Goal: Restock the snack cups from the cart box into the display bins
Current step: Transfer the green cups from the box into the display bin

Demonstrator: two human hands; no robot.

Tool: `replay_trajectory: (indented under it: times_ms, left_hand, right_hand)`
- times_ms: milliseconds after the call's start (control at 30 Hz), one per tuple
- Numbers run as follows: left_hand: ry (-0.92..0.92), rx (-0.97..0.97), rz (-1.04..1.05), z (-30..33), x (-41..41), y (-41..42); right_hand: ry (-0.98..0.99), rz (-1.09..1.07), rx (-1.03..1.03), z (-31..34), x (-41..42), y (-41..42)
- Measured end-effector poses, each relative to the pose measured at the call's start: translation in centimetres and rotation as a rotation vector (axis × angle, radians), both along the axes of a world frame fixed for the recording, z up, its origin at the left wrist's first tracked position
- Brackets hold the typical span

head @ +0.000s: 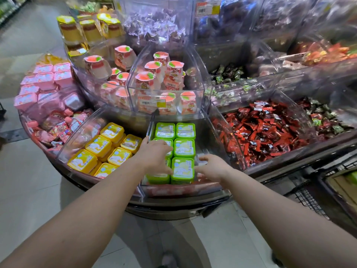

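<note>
Head view looks down along two bare forearms stretched forward into a clear display bin (216,144) at the front of a rounded stand. That bin holds green snack cups (184,148) in two columns, stacked at least two deep at the near end. The left hand (154,153) lies palm down over the left column, fingers fairly straight and spread, resting on the cup tops; the thumb points toward the bin's left wall. The right hand (210,167) sits just right of the nearest green cup (182,169), fingers loosely bent toward its side; whether they touch or grip it cannot be told, since the fingertips are blurred. The two hands are apart, with that cup between them. Yellow snack cups (99,146) fill the neighbouring bin to the left, and red wrapped candies (266,130) fill the one to the right. A wire cart (316,192) stands at the right edge, its cardboard box (343,186) only partly visible.
</note>
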State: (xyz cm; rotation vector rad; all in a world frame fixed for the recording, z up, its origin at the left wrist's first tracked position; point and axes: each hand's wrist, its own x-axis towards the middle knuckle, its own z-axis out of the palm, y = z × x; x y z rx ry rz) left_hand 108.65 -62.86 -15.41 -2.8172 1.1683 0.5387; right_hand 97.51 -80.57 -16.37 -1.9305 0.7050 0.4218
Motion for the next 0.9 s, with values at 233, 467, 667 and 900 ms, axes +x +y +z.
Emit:
replay_trajectory:
  times_ms: [233, 467, 667, 900]
  left_hand:
    - [-0.032, -0.183, -0.004, 5.2, -2.6, -9.4]
    - [-0.066, -0.286, -0.143, 7.0, -13.0, -25.9]
    - [-0.021, -0.261, -0.269, 6.9, -24.4, -40.8]
    - [0.087, -0.199, -0.458, 5.9, -32.6, -53.5]
  right_hand:
    - [-0.229, -0.036, -0.118, 5.0, -3.6, -6.5]
    - [-0.22, 0.021, -0.809, 6.3, -14.8, -20.5]
    - [-0.052, -0.141, -0.861, 6.1, -27.1, -33.1]
    - [0.025, -0.379, -0.77, 4.9, -37.9, -43.3]
